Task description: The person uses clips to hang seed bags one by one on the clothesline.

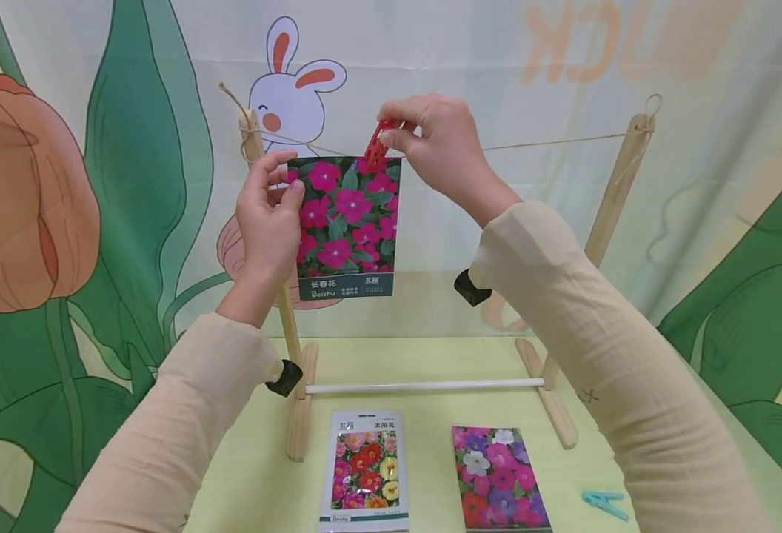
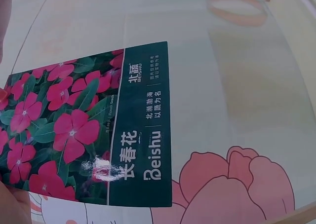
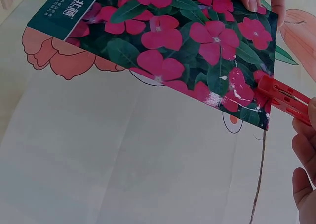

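A seed packet [image 1: 347,222] with magenta flowers hangs upright at the twine [image 1: 551,142], its top edge level with the line. My left hand [image 1: 267,218] pinches the packet's upper left edge between thumb and fingers. Near the top right corner, my right hand [image 1: 440,144] grips a red clothespin [image 1: 379,144], whose tip overlaps the packet's top edge. In the right wrist view the red clothespin [image 3: 284,95] lies across the packet [image 3: 168,41] close to the twine [image 3: 258,179]. The left wrist view shows the packet's green lower band [image 2: 145,130].
The twine runs between two wooden posts [image 1: 620,185], joined low down by a white rod [image 1: 424,386]. On the table lie a white-bordered seed packet [image 1: 366,474], another flower packet [image 1: 500,477] and a blue clothespin [image 1: 604,503]. A printed curtain [image 1: 431,66] hangs behind.
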The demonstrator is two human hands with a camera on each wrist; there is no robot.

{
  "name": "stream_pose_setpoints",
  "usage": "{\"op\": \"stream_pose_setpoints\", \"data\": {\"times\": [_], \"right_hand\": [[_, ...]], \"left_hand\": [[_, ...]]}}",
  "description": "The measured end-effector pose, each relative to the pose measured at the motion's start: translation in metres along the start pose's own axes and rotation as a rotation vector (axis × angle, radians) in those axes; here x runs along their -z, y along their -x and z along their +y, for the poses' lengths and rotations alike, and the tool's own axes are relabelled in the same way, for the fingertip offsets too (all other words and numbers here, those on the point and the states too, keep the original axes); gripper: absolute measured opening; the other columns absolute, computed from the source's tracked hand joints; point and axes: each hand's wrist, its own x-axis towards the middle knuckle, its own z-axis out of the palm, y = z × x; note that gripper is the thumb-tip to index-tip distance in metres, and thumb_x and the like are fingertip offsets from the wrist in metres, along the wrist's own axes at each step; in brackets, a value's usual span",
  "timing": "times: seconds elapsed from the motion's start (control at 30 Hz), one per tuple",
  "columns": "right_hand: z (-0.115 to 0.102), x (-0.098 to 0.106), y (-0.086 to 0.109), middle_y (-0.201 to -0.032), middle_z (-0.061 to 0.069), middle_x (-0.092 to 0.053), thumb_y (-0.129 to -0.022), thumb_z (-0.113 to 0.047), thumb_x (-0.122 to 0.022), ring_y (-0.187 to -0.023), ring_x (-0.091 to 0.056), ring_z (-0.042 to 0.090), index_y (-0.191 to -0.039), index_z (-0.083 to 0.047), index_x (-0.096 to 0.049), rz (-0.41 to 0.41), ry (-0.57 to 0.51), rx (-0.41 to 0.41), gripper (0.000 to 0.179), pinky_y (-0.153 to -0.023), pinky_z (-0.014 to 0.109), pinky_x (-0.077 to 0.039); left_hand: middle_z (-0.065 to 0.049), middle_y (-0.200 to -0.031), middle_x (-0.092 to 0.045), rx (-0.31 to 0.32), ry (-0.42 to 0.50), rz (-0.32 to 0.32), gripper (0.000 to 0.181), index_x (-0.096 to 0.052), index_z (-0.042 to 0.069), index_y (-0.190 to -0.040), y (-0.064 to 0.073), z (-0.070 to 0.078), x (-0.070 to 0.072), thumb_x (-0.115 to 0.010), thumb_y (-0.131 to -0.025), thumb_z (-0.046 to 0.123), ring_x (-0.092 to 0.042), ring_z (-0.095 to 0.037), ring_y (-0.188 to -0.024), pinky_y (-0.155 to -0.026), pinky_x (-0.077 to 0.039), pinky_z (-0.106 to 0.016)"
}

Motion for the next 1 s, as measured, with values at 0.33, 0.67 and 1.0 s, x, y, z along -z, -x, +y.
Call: {"op": "stream_pose_setpoints", "data": {"times": [0.33,0.67,1.0], "right_hand": [[-0.002,0.001,-0.001,-0.093,-0.002,-0.064,-0.086,-0.019,-0.056,-0.084,-0.049,0.008,-0.101,-0.014,-0.065,-0.088,-0.032,-0.028,0.018,-0.079,0.023,-0.036],[0.003,-0.003,0.001,-0.107,-0.003,-0.061,-0.084,-0.028,-0.059,-0.084,-0.050,0.007,-0.127,-0.020,-0.048,-0.115,-0.100,-0.118,0.046,-0.068,0.019,-0.039],[0.008,-0.006,0.006,-0.117,-0.004,-0.054,-0.082,-0.032,-0.060,-0.089,-0.045,0.007,-0.129,-0.022,-0.045,-0.103,-0.119,-0.112,0.051,-0.074,0.021,-0.039]], "left_hand": [[0.005,-0.092,-0.044,0.021,-0.003,-0.004,0.030,-0.051,0.014,-0.119,0.002,0.005,-0.002,-0.046,-0.090,0.008,-0.045,-0.008,-0.081,-0.062,-0.041,-0.017],[0.005,-0.093,-0.042,0.069,-0.016,-0.016,0.037,-0.040,0.016,-0.126,0.007,0.016,-0.002,-0.046,-0.090,0.010,-0.045,-0.008,-0.083,-0.066,-0.041,-0.016],[0.001,-0.102,-0.046,0.065,-0.044,0.018,0.044,-0.034,0.016,-0.128,0.010,0.017,0.000,-0.051,-0.088,0.014,-0.047,-0.012,-0.100,-0.083,-0.040,-0.023]]}}
